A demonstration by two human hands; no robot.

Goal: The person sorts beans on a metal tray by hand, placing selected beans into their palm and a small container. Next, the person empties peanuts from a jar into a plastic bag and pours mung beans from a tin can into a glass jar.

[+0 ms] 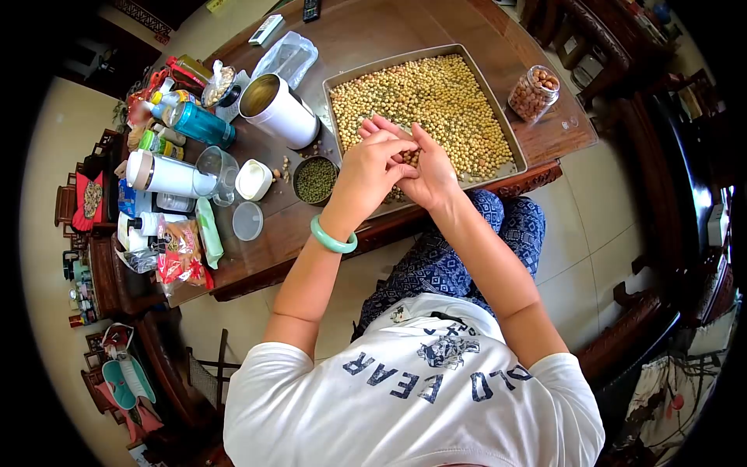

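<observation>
A large rectangular tray (520,148) holds a layer of yellow soybeans (436,78) with small green mung beans scattered among them. Over its near edge, my right hand (433,177) is cupped palm up, with a few soybeans showing in the palm. My left hand (364,173), a pale green bangle (333,237) on its wrist, reaches across with fingers pinched together above that palm. What the pinch holds, if anything, is hidden. A round bowl of mung beans (315,180) stands beside my left wrist, left of the tray.
A jar of peanuts (534,92) stands at the right. Left of the tray are a white canister (278,109), a small white container (254,180), a clear lid (248,221), a blue tumbler (202,124) and a white bottle (167,173). Several loose beans lie beside the bowl.
</observation>
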